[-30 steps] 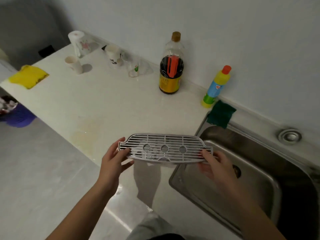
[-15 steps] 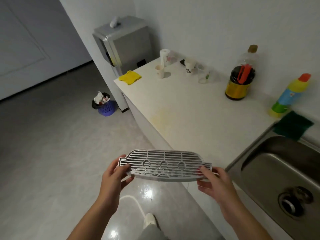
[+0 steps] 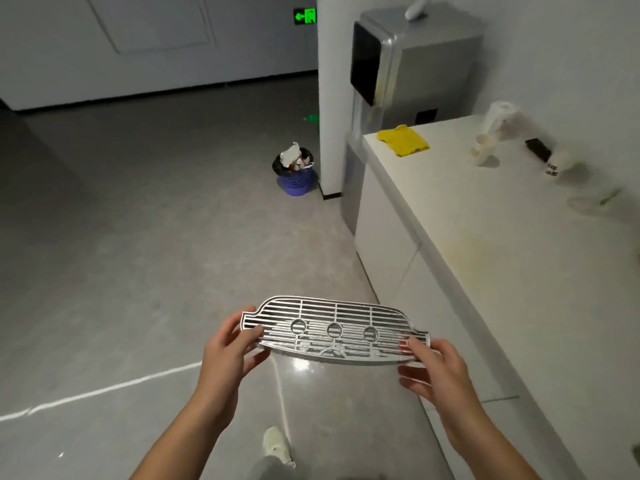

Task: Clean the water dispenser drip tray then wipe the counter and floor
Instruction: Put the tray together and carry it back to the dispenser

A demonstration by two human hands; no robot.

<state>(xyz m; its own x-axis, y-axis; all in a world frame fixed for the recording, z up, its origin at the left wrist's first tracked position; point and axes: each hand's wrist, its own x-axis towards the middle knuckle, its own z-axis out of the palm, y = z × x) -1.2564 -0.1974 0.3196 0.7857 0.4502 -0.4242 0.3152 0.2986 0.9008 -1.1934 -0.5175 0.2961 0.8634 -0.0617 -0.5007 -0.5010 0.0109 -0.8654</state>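
I hold a silver slotted drip tray grille flat over the grey floor. My left hand grips its left end and my right hand grips its right end. The silver water dispenser stands ahead at the far end of the white counter, well beyond the grille. A yellow cloth lies on the counter's far corner. A yellowish stain marks the counter top.
A purple waste basket full of rubbish stands on the floor left of the dispenser. Paper cups, a tissue roll and a dark small object sit on the counter's far part. My shoe shows below.
The view has swung left, away from the sink and bottles, toward the dispenser and open floor. Both hands still hold the grille, which is now over the floor rather than the counter edge.
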